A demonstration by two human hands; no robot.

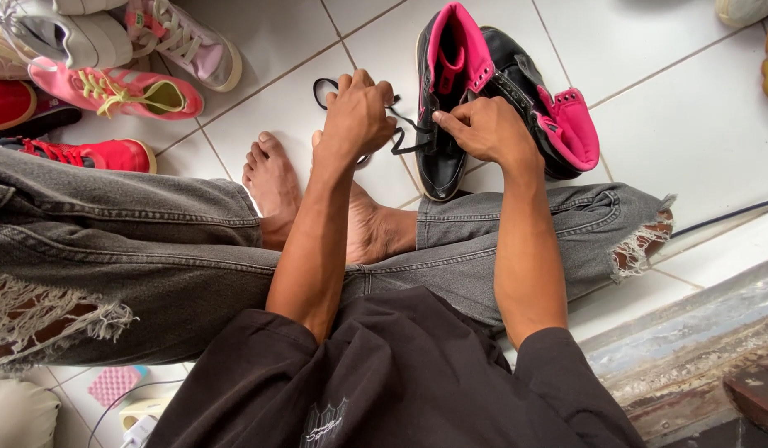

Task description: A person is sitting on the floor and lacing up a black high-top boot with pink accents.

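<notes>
While seated cross-legged on the white tiled floor (699, 116), a person threads a black shoelace (405, 133) into a black-and-pink high-top sneaker (450, 108) lying before the knees; left hand (357, 116) closed, pulling lace taut, right hand (479, 129) fingers pinching it at the eyelets.

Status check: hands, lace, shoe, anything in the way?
Left hand pulling black lace taut. Right hand pinching lace at black-and-pink high-top. Second high-top alongside, bare feet beneath; nothing blocking.
</notes>
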